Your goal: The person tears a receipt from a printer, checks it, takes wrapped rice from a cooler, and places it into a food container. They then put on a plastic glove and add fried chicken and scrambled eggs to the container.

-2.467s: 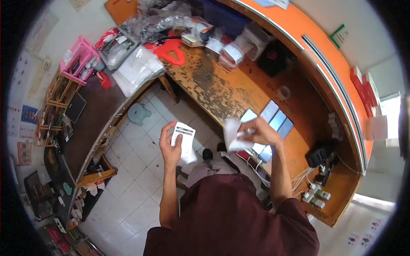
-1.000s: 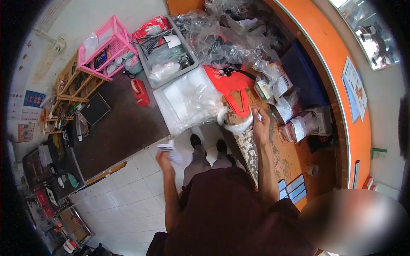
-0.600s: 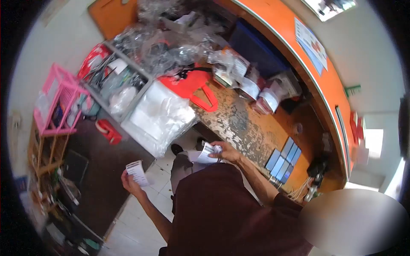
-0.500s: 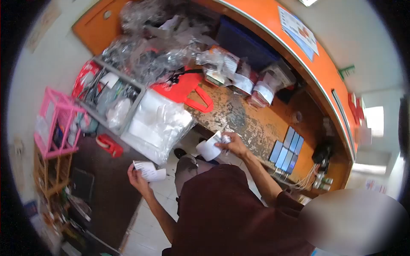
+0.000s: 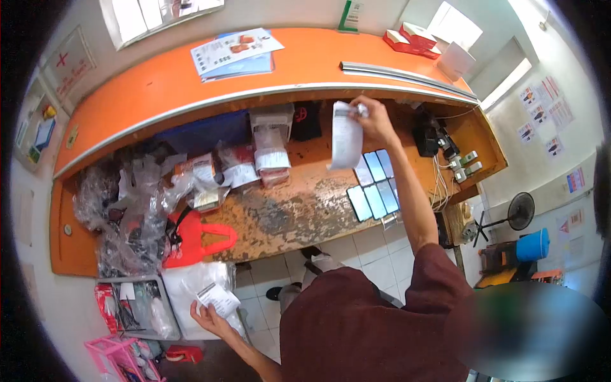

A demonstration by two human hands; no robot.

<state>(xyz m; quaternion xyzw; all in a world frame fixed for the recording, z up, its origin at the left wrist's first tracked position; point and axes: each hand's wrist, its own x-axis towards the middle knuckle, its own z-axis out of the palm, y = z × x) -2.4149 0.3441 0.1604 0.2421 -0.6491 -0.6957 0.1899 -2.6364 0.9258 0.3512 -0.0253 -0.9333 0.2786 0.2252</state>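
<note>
My left hand (image 5: 213, 323) is closed on a short printed receipt (image 5: 219, 299), pinched at its lower left edge above a stack of clear plastic bags (image 5: 184, 280). Out over the desk, my right hand (image 5: 377, 120) grips the top of a longer paper receipt (image 5: 347, 141), which hangs down from the fingers. A small pale bit shows at those fingertips, too small to make out. Just below the right hand, several phones (image 5: 375, 184) lie side by side on the worn wooden desk (image 5: 280, 213).
An orange counter top (image 5: 305, 60) with a front edge overhangs the desk. Bagged parcels with paper slips (image 5: 272, 159), a red cloth bag (image 5: 197, 239) and crumpled plastic (image 5: 127, 204) fill the left. Cables (image 5: 439, 184) run beside the phones. A grey bin (image 5: 143, 309) stands lower left.
My right hand has lifted and reached away over the desk, its receipt now hanging unrolled. My left hand still holds its receipt. The view has turned toward the right.
</note>
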